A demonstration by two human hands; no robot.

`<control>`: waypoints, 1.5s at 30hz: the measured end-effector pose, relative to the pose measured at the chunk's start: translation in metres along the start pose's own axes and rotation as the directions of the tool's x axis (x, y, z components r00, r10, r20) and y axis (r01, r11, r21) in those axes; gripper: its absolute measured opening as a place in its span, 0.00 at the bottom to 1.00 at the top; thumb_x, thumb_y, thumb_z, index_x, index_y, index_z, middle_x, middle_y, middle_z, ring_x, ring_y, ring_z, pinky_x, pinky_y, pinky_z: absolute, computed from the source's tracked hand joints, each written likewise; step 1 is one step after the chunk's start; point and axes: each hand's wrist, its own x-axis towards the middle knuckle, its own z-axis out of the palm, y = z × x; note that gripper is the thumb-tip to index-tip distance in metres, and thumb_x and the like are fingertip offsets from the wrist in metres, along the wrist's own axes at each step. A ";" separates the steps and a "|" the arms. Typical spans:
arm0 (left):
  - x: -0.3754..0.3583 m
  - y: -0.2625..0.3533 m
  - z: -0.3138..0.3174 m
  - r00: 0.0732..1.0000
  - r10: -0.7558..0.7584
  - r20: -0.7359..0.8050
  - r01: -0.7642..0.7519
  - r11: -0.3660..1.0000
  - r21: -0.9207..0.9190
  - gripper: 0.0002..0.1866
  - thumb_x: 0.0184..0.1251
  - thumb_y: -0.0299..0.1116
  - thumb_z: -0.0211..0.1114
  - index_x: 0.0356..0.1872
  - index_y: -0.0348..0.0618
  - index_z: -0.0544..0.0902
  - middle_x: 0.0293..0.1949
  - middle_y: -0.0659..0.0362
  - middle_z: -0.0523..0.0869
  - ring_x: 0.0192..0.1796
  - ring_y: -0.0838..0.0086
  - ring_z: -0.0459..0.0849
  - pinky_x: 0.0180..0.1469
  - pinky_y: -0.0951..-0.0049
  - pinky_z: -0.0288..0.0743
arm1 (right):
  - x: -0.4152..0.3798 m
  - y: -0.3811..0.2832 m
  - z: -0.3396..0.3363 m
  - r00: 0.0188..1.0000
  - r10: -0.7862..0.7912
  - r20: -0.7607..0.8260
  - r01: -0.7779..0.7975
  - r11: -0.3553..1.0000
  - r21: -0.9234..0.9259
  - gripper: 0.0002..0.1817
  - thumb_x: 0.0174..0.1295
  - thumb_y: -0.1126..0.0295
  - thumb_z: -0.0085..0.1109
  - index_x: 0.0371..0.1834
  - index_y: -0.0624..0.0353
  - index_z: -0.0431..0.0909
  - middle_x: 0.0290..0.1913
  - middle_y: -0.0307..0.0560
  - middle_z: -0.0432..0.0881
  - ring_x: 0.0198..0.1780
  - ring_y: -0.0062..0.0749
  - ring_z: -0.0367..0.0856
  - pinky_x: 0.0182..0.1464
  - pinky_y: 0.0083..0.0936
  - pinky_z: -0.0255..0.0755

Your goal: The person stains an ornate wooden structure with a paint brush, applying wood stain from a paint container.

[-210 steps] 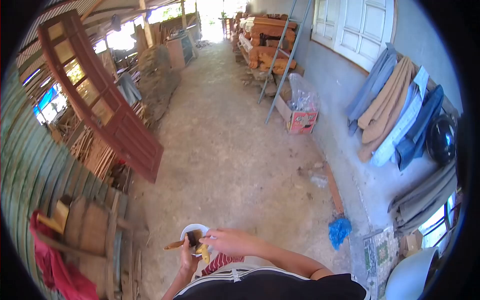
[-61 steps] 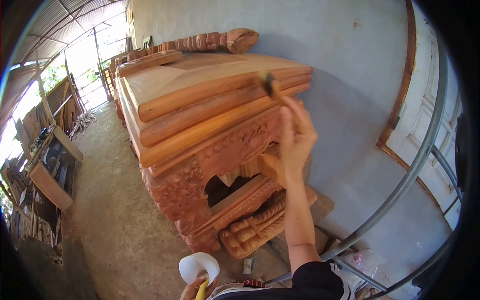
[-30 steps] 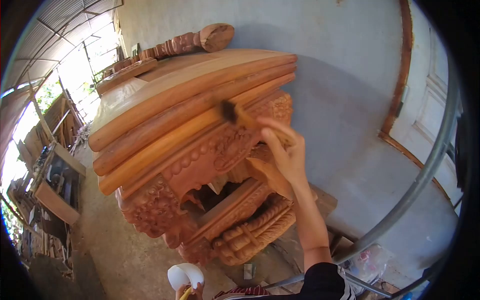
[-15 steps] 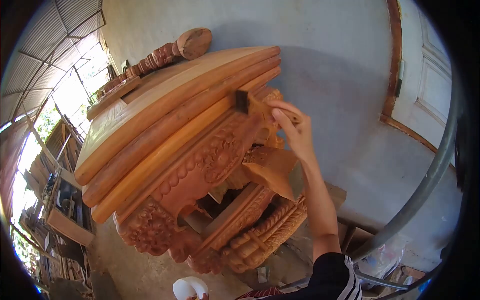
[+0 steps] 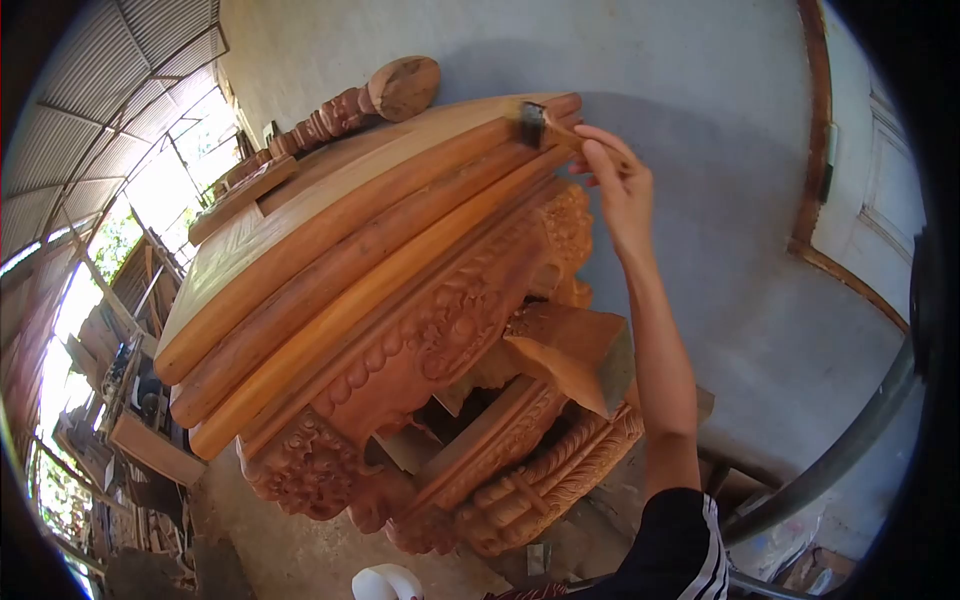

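Observation:
My right hand (image 5: 622,185) is closed around the wooden handle of a paintbrush (image 5: 562,133). Its dark bristles lie against the moulded edge of a large carved wooden table (image 5: 350,255), close to the far right corner, and look slightly blurred. Stacked rounded mouldings run along the tabletop's side, with a carved floral apron below them. A white, curved container (image 5: 385,582) shows at the bottom edge of the view. My left hand cannot be seen; whatever is under the container lies outside the frame.
On top of the table lies a turned wooden piece (image 5: 345,110) with a round end. A grey wall (image 5: 720,170) stands behind it, with a white door (image 5: 890,170) at the right. Scrap wood (image 5: 150,450) is piled on the left. A dark curved pipe (image 5: 850,440) is at right.
My right hand has moved the paintbrush up and to the right, from the lower moulding to the upper mouldings near the corner. The white container sits lower in view, and the fingers under it have left the frame.

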 end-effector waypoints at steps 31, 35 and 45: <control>-0.054 0.020 -0.039 0.657 -0.691 0.301 0.451 0.041 -0.892 0.17 0.57 0.30 0.54 0.47 0.34 0.73 0.41 0.49 0.80 0.45 0.60 0.81 0.34 0.75 0.82 | -0.217 -0.194 0.171 0.752 -0.443 0.488 0.285 0.886 0.364 0.14 0.58 0.73 0.59 0.48 0.62 0.79 0.35 0.47 0.83 0.31 0.30 0.79 0.32 0.25 0.72; -0.061 0.021 -0.061 0.656 -0.669 0.349 0.451 -0.024 -0.892 0.16 0.56 0.30 0.55 0.46 0.34 0.73 0.42 0.48 0.80 0.45 0.60 0.81 0.34 0.75 0.82 | -0.219 -0.172 0.158 0.874 -0.385 0.295 0.356 0.923 0.148 0.14 0.56 0.75 0.59 0.47 0.60 0.79 0.31 0.48 0.80 0.31 0.37 0.80 0.34 0.28 0.75; -0.065 0.016 -0.082 0.659 -0.714 0.238 0.452 0.123 -0.883 0.14 0.57 0.30 0.57 0.44 0.35 0.73 0.42 0.49 0.80 0.44 0.60 0.81 0.34 0.76 0.82 | -0.310 -0.222 0.156 0.826 -0.045 0.562 -0.072 0.980 0.184 0.14 0.59 0.75 0.57 0.49 0.65 0.78 0.36 0.48 0.81 0.37 0.28 0.79 0.41 0.18 0.70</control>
